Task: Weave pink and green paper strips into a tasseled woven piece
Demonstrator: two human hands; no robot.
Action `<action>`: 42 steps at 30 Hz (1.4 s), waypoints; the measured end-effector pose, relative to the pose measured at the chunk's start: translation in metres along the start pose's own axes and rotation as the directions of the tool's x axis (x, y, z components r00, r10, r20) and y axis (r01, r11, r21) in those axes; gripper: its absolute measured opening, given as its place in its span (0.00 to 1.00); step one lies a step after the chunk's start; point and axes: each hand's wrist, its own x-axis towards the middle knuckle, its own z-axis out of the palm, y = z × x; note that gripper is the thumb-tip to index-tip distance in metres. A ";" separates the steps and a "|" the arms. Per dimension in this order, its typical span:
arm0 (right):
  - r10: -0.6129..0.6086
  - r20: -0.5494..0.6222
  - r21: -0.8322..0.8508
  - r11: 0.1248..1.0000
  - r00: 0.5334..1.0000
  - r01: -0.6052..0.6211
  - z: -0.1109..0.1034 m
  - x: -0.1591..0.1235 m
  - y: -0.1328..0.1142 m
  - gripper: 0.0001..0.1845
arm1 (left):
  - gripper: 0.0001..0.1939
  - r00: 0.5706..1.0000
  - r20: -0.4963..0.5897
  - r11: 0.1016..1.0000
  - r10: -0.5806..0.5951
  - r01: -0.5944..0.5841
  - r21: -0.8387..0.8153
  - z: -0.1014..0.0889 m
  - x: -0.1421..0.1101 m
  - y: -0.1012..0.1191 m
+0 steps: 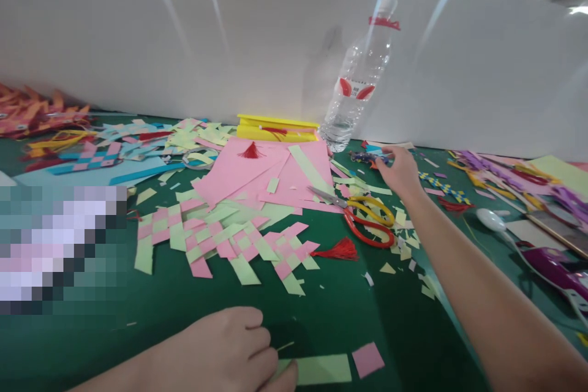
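My left hand (229, 349) rests near the table's front edge, fingers curled and pinched on a light green paper strip (321, 369) that lies beside a small pink paper square (367, 359). My right hand (399, 170) reaches far forward over the green table (340, 306); its fingers curl down on a small multicoloured piece (365, 158) near the water bottle (358, 79). What the fingers close on I cannot make out. Pink-and-green woven paper pieces (220, 239) lie between my hands.
Scissors with yellow and red handles (367, 214) lie left of my right forearm, a red tassel (340, 250) beside them. Pink paper sheets (271, 174) and a yellow box (275, 127) sit behind. Coloured strips litter the left; purple items and a white object (489, 218) lie right.
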 end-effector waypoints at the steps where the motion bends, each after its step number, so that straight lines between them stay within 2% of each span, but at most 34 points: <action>1: -0.027 0.021 0.009 1.000 0.999 0.027 -0.005 -0.003 -0.006 0.20 | 0.02 0.999 -0.004 0.999 -0.036 0.036 0.013 -0.001 0.000 0.001; 4: -0.092 0.149 0.014 0.996 0.985 0.091 -0.021 -0.020 -0.026 0.14 | 0.02 1.000 0.006 1.000 -0.021 0.021 0.009 -0.003 0.000 0.000; 8: -0.102 0.370 -0.069 0.988 0.923 0.137 -0.045 -0.054 -0.043 0.07 | 0.03 0.998 0.011 0.998 0.063 -0.063 -0.031 -0.007 0.004 -0.004; 11: -0.072 0.498 -0.155 0.973 0.864 0.170 -0.056 -0.078 -0.045 0.11 | 0.04 0.998 -0.010 0.997 0.069 -0.069 -0.032 -0.008 0.005 -0.004; 13: -0.110 0.574 -0.180 0.950 0.812 0.256 -0.058 -0.090 -0.042 0.15 | 0.04 0.997 -0.021 0.997 0.068 -0.068 -0.037 -0.008 0.005 -0.004; 14: -0.148 0.579 -0.169 0.940 0.802 0.295 -0.057 -0.095 -0.040 0.17 | 0.05 0.997 -0.029 0.997 0.065 -0.066 -0.039 -0.007 0.005 -0.004; 16: -0.208 0.546 -0.133 0.935 0.811 0.329 -0.053 -0.102 -0.035 0.19 | 0.05 0.996 -0.061 0.996 0.071 -0.074 -0.046 -0.005 0.006 -0.004; 20: -0.237 0.491 -0.055 0.952 0.838 0.302 -0.047 -0.109 -0.028 0.21 | 0.06 0.993 -0.099 0.995 0.069 -0.075 -0.061 -0.002 0.006 -0.007; 23: -0.242 0.466 0.030 0.966 0.851 0.259 -0.047 -0.112 -0.024 0.23 | 0.07 0.991 -0.116 0.995 0.062 -0.070 -0.068 0.001 0.005 -0.008; 28: -0.242 0.357 0.131 0.969 0.902 0.209 -0.050 -0.114 -0.013 0.23 | 0.06 0.992 -0.101 0.996 0.069 -0.074 -0.051 0.002 0.004 -0.009; 34: -0.157 0.293 0.278 0.958 0.943 0.073 -0.054 -0.109 -0.006 0.24 | 0.09 0.992 -0.114 0.997 0.062 -0.068 -0.047 0.003 0.004 -0.009; 36: -0.102 0.290 0.339 0.941 0.952 -0.002 -0.056 -0.108 -0.009 0.21 | 0.10 0.992 -0.109 0.996 0.064 -0.070 -0.052 0.004 0.003 -0.009; 38: 0.010 0.312 0.425 0.893 0.950 -0.148 -0.056 -0.108 -0.012 0.17 | 0.11 0.993 -0.102 0.996 0.064 -0.070 -0.057 0.005 0.002 -0.008; 40: 0.125 0.362 0.497 0.813 0.924 -0.304 -0.056 -0.107 -0.014 0.15 | 0.11 0.993 -0.102 0.996 0.063 -0.068 -0.052 0.005 0.002 -0.008; 42: 0.177 0.407 0.530 0.753 0.896 -0.390 -0.053 -0.107 -0.014 0.14 | 0.11 0.993 -0.103 0.997 0.066 -0.070 -0.043 0.004 0.002 -0.009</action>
